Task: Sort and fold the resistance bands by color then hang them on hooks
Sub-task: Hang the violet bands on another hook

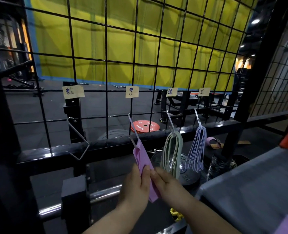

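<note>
While on its hook (132,130), pink band (142,159), edges in grip of left hand (136,184), right hand (166,184).

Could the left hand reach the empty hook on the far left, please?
Probably yes: open space lies between the left hand and the empty hook, though it now grips the pink band.

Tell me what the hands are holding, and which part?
The left hand and right hand pinch the pink band low down; its top hangs on a hook.
</note>
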A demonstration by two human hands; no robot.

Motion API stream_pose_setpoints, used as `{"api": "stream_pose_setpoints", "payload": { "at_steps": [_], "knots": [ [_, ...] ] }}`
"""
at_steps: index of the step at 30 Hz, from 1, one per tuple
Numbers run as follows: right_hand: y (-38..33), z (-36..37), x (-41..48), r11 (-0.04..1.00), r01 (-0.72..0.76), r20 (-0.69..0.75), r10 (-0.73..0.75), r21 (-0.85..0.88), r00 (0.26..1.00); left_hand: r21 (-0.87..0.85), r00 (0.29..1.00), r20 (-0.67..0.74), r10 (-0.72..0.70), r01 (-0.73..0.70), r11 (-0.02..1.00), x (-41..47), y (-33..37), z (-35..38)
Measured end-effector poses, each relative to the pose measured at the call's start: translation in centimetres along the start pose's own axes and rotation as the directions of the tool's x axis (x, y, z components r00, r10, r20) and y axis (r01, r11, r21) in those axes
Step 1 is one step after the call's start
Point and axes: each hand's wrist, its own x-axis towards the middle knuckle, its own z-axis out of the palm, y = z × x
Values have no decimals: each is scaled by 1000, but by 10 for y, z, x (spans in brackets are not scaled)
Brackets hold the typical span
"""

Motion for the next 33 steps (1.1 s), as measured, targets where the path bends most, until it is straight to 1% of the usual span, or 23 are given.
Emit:
{"api": "stream_pose_setpoints", "payload": {
  "at_steps": [2,6,10,17,20,29,33],
  "knots": [
    [8,2,-8,998,-17,29,15,66,999,80,999,34,-20,17,997,-5,-11,5],
    [19,3,-19,983,-55,45,47,175,998,132,997,70,32,-42,990,-16,-28,17],
    [27,1,-22,985,-67,35,62,159,997,139,996,83,20,-32,990,-21,-30,22],
    [37,4,-22,984,-75,-10,77,163,997,240,990,129,-49,17,971,-23,-33,23],
    [39,7,-20,984,-87,-5,89,156,996,269,991,106,-77,46,962,-23,-39,23],
    [38,12,-20,979,-108,28,105,172,994,313,980,125,-153,107,944,-30,-38,21],
    [44,11,-24,985,-127,41,123,121,992,252,970,137,-198,160,955,-36,-46,25]
  ]
}}
